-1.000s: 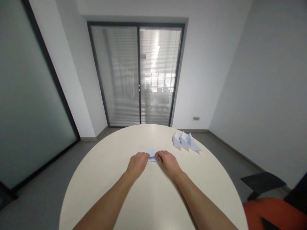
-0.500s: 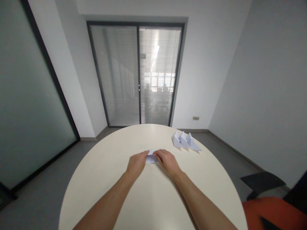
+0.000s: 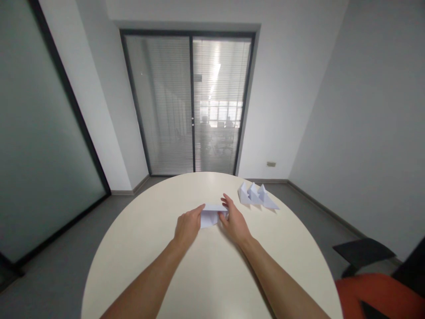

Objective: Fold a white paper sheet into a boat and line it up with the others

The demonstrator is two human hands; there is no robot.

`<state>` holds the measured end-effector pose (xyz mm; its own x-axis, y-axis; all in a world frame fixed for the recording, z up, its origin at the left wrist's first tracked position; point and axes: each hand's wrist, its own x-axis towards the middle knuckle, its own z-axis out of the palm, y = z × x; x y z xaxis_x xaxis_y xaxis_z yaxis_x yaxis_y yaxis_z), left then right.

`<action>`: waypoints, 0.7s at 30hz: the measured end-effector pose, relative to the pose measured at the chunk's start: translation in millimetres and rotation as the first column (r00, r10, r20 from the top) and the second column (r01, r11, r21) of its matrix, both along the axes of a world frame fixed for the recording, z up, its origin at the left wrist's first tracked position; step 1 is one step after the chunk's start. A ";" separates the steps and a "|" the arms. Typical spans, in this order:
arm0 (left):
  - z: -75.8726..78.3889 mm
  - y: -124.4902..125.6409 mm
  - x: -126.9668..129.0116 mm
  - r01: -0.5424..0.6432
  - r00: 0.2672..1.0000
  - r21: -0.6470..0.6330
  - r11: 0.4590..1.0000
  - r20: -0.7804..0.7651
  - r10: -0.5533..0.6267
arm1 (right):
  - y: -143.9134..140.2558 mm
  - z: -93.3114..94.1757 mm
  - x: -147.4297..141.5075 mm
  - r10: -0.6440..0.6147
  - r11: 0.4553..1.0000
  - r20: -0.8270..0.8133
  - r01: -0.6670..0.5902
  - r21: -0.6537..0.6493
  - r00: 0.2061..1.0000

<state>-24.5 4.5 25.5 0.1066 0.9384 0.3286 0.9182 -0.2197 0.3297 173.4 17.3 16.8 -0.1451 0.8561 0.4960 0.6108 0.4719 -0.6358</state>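
**Hands pinch a part-folded sheet at mid-table**

The left hand (image 3: pixel 187 227) grips the left end of a folded white paper (image 3: pixel 210 215), thumb and forefinger closed on it, while the right hand (image 3: pixel 234 221) holds the right end with its fingers (image 3: pixel 227 200) spread upward behind the sheet. The paper lies near the middle of the round table (image 3: pixel 159 208), its top flap lifted off the surface, its creases crisp and straight. Toward 2 o'clock from the hands, well apart, sits a row of three paper boats (image 3: pixel 257 195), pointed and matte white, close to the table's far rim. The tabletop is smooth, pale cream, with bare surface from 6 through 10 o'clock. At 4 o'clock, past the rim, stands an orange chair (image 3: pixel 375 294) with a dark armrest.
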 end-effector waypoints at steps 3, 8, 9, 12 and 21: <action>-1.3 0.5 -0.3 -0.006 1.000 0.026 1.000 0.021 0.006 | 1.4 -1.7 0.2 0.041 0.999 -0.025 -0.041 -0.020 0.999; -5.3 2.4 -0.8 -0.027 0.999 0.059 0.998 0.028 0.025 | -2.8 3.0 -2.0 0.076 0.996 -0.039 -0.078 -0.040 0.996; -6.0 2.9 -1.1 -0.028 0.999 0.059 0.998 0.030 0.027 | -4.7 5.2 -2.5 0.081 0.995 -0.036 -0.082 -0.050 0.996; -7.2 4.0 -2.8 -0.021 0.998 0.053 0.998 0.063 0.017 | -10.8 12.9 -3.5 0.096 0.993 -0.003 -0.096 -0.067 0.995; -8.3 3.2 -7.3 0.239 0.936 0.156 0.958 0.224 -0.270 | 8.7 2.9 10.4 0.100 0.862 -0.580 -0.362 -0.355 0.808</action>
